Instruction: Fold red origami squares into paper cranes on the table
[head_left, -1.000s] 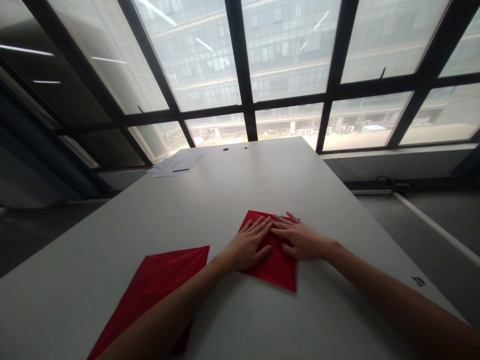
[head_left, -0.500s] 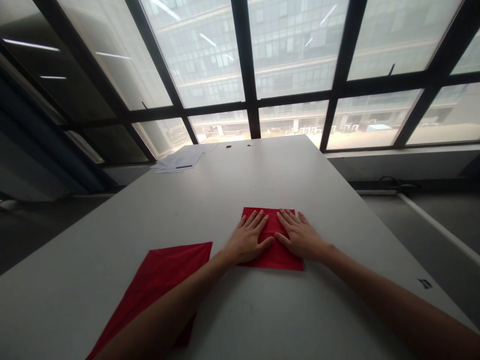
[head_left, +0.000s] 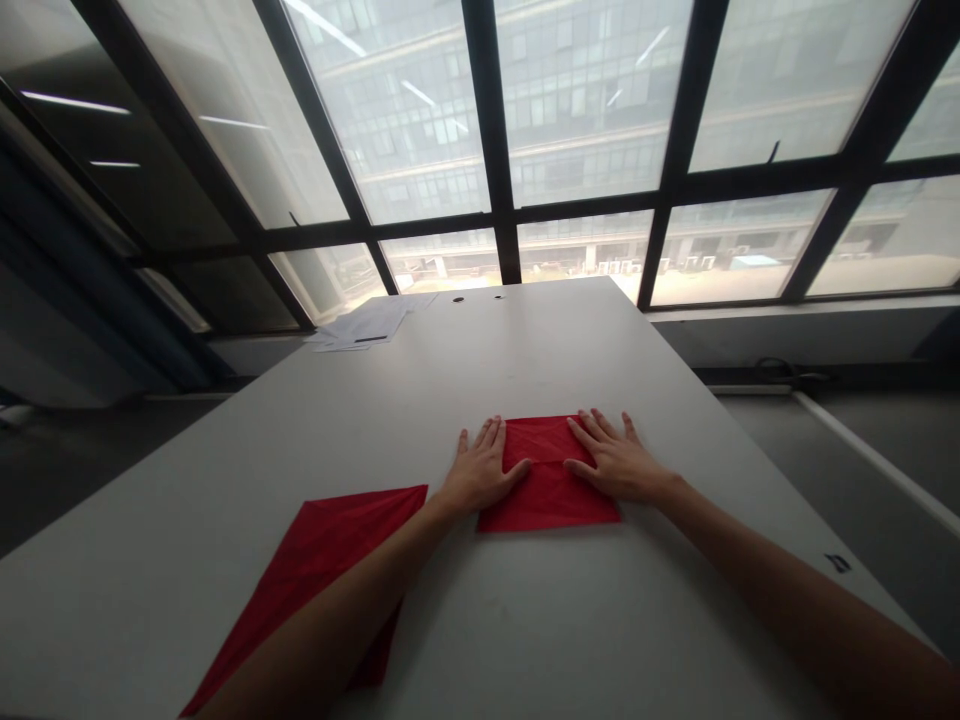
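Head view; clock directions are taken from the wearer, with 12 toward the window.

- Folded red paper [head_left: 550, 485]: a flat rectangle lying on the white table [head_left: 525, 620], dead ahead at 12 and about mid-table. Crease lines show on its top face.
- Left hand [head_left: 480, 472]: palm down and open flat, fingers straight and slightly fanned. It sits at the paper's 9 o'clock edge. The thumb points in toward 3 and rests on the red surface, while the four fingers lie on bare table just beside that edge. Nothing is pinched.
- Right hand [head_left: 616, 466]: also palm down and flat, fingers spread, pointing toward 11. It sits at the paper's 3 o'clock edge. The thumb and first finger are on the paper near its far right corner, and the outer fingers overhang onto the table. Nothing is gripped.
- The two hands are apart, with bare red paper between the thumbs.
- Second red sheet [head_left: 322, 575]: larger and opened out, flat on the table at 8 o'clock from the folded piece and not touching it. The left forearm crosses its near right part.
- Loose white papers [head_left: 367, 325]: at the far left table corner, about 11.
- Two small dark spots [head_left: 458, 298]: near the far edge, at 12.
- Small black mark [head_left: 836, 562]: on the table's right edge, at 4.
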